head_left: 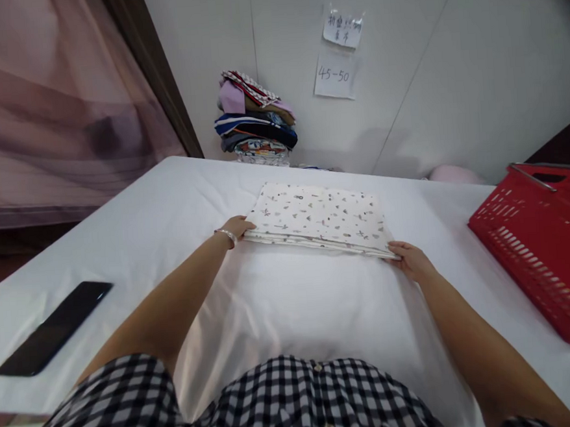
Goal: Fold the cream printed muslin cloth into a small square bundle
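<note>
The counter (320, 302) is covered in white, lightly creased, its far edge running in front of a pale wall (411, 68). Two papers are stuck to the wall: an upper sheet (344, 30) with handwritten characters and a lower sheet (334, 77) reading "45-50". Beyond the far edge, against the wall, stands a pile (258, 121) of folded fabrics in mixed colours; a pink curtain (62, 92) hangs beyond the left edge. A black slab (53, 329) lies flat near the counter's near left corner. At the right edge sits a red basket (535, 241) with slotted sides and a metal handle; its contents cannot be made out. A white, small-printed cloth (317, 214), folded in layers, is mid-counter, nearer the far edge. The left grip (240, 227), below a bracelet (229, 237), pinches its near left corner, thumb on top; the right grip (412, 260) pinches its near right corner likewise.
</note>
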`<state>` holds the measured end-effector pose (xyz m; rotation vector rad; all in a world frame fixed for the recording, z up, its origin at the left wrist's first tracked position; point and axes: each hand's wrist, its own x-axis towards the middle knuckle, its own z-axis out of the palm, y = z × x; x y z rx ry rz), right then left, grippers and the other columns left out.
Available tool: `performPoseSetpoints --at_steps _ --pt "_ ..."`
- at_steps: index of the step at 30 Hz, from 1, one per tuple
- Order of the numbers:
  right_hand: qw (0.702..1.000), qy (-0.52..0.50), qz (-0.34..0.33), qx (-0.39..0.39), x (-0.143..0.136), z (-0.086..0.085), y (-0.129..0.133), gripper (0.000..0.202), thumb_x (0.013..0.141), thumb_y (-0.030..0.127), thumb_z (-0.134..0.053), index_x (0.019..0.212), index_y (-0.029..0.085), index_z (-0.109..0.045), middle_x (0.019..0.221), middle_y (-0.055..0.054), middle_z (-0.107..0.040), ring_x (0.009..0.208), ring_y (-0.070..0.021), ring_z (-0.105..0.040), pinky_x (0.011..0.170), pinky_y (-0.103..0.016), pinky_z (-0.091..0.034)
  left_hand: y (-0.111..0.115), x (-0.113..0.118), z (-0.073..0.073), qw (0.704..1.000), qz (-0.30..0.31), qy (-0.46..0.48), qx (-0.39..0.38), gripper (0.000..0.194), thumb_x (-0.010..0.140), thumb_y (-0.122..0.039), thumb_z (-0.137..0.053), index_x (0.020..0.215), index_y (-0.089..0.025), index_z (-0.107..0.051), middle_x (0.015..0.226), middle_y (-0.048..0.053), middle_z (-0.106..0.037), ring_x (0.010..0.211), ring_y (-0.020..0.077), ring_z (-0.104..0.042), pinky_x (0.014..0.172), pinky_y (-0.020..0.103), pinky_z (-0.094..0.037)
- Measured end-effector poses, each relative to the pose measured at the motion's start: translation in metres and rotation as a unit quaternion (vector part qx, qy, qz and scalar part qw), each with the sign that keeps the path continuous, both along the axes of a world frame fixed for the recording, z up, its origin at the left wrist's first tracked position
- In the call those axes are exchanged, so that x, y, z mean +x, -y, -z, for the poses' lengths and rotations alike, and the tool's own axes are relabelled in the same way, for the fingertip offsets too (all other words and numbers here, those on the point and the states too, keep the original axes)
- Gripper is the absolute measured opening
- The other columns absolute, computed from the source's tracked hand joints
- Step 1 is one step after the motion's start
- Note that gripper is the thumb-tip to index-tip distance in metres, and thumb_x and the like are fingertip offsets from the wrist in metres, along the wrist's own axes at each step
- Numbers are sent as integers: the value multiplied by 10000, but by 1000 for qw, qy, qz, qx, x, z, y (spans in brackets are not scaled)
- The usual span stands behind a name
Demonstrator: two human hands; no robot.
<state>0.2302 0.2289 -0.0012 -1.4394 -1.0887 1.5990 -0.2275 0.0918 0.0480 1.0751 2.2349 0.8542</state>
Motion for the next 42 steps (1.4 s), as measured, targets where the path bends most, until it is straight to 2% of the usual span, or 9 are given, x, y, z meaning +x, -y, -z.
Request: performPoseSetpoints --at_steps 5,7,9,11,14,18,26,36,42 --pt "984 164 -29 69 3 -3 3 169 671 218 -697 829 191 -644 753 -23 -625 698 -168 -624 609 -309 -583 5 1 6 998 -38 -25 -47 497 644 -205 -723 1112 -128 -577 1071 165 -629 980 313 -598 788 378 -452" --pt "928 324 -46 176 2 -6 7 147 715 255 -646 850 200 -666 841 -54 -630 835 -218 -611 725 -368 -553 10 11 9 994 -21 -103 -15 540 692 -225 -684 1199 -135 -523 1228 189 -544 1115 330 -515 885 413 -409" --pt "839 438 -72 314 -7 -9 15 157 760 262 -588 870 200 -680 1005 -97 -615 1004 -269 -551 871 -427 -474 13 26 12 975 35 -217 45 458 767 -247 -606 1206 -147 -524 1279 177 -506 1182 327 -449 949 442 -358" --pt "772 451 -124 429 -24 -13 23 197 808 256 -522 900 192 -684 1103 -118 -589 1079 -282 -498 947 -442 -398 12 46 17 940 138 -296 102 333 823 -254 -535 1141 -166 -578 1229 143 -547 1166 297 -453 962 436 -344" --pt "746 394 -224 487 -62 -13 32 210 843 265 -502 921 210 -689 1033 -88 -630 1004 -238 -530 921 -385 -397 0 78 25 900 286 -297 139 243 860 -255 -487 1034 -185 -641 1113 102 -612 1072 247 -504 922 398 -367" --pt "706 386 -299 512 -104 -9 34 232 871 268 -489 970 210 -690 1010 -80 -644 941 -229 -534 865 -367 -393 -23 100 35 895 326 -276 133 221 858 -221 -485 957 -177 -678 1041 102 -629 982 237 -527 862 385 -390" --pt "744 362 -270 492 -109 -1 30 238 887 248 -462 895 213 -697 926 -64 -642 891 -212 -525 821 -352 -395 -25 93 48 892 333 -271 141 268 894 -221 -423 951 -170 -679 982 91 -633 915 209 -529 805 338 -409" --pt "695 369 -273 553 -102 9 36 253 890 286 -481 1007 204 -690 991 -102 -620 922 -235 -512 840 -388 -403 -19 94 47 850 379 -335 145 276 903 -293 -453 1054 -166 -645 1002 99 -612 903 207 -528 795 341 -405" --pt "729 314 -233 562 -102 13 33 223 897 252 -477 922 208 -695 911 -72 -631 874 -209 -533 822 -371 -418 -30 90 52 868 366 -299 153 237 901 -310 -465 929 -225 -685 921 46 -629 869 178 -541 758 308 -426"
